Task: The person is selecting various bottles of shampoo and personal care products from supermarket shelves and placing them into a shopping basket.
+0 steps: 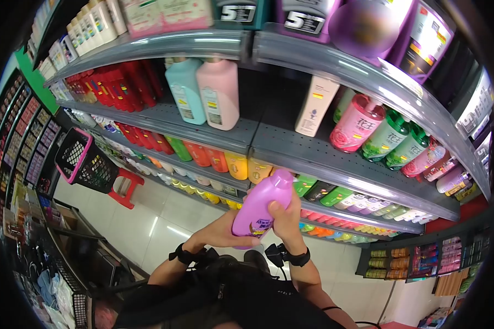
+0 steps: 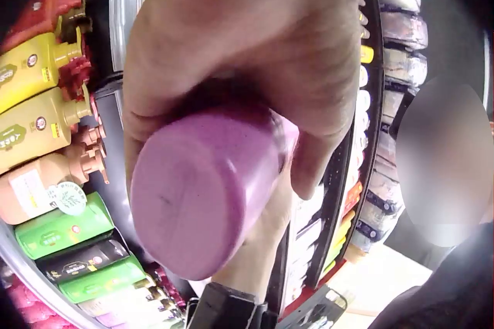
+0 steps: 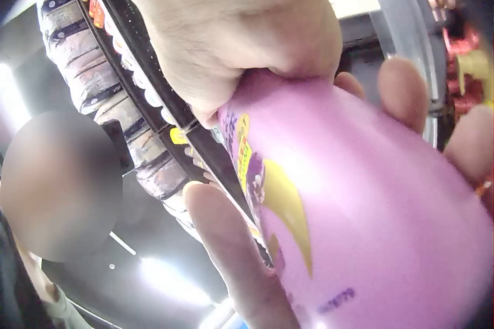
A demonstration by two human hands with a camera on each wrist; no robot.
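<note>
Left hand [image 1: 219, 233] cups the base end of a purple bottle [image 1: 260, 205], fingers curled round it. The left wrist view shows the bottle's flat bottom poking out below the palm. Right hand [image 1: 286, 216] wraps the bottle's side higher up, thumb & fingers closed on the label area, so both hands have a firm hold. The bottle sits tilted, cap end up, at chest height in front of the shelf [image 1: 291, 148], apart from it & w/ nothing under it but the tiled floor [image 1: 142, 225].

Risks, as I judge them:
- The plastic looks smooth and rounded. If one hand lets go w/o the other tightening, the bottle could slip & drop to the floor.
- Shelf rows are packed tight w/ bottles. Pushing this one in at an angle could knock its neighbours over or off the edge.
- I can't see if the cap is fully closed, so tipping it further may leak.
</note>
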